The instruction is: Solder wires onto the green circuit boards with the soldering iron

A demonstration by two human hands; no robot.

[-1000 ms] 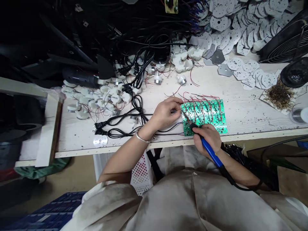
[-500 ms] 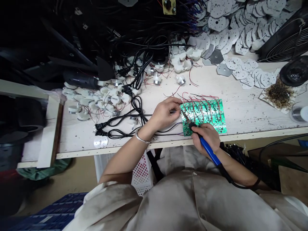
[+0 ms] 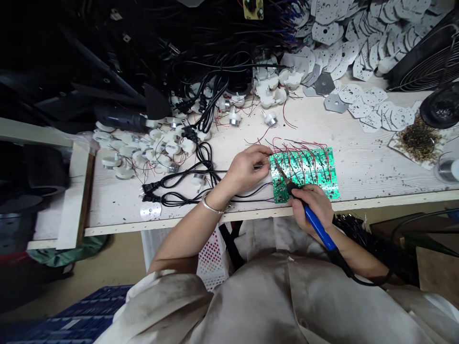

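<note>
My right hand [image 3: 311, 208] is wrapped round a blue-handled soldering iron [image 3: 317, 224], its tip over the left part of a green circuit board panel [image 3: 332, 179]. Red and black wires rise from the panel's upper side and trail across it. At the panel's upper left corner, the fingers of my left hand [image 3: 251, 165] are closed. A black power cord [image 3: 223, 171] runs under the wrist and shows again between these fingers; its end is too small to make out. Two more cord ends reach the panel's left edge below this hand.
White motors [image 3: 168, 148] with thin wires and coiled cords lie on the left. Pale metal plates [image 3: 373, 98] are heaped at the back right, near a black fan [image 3: 426, 57]. A dirty pad with dark solder residue [image 3: 418, 141] sits at the right.
The soldering iron in my right hand has moved slightly right and its tip has shifted a little up the panel. My left hand stays nearly in place.
</note>
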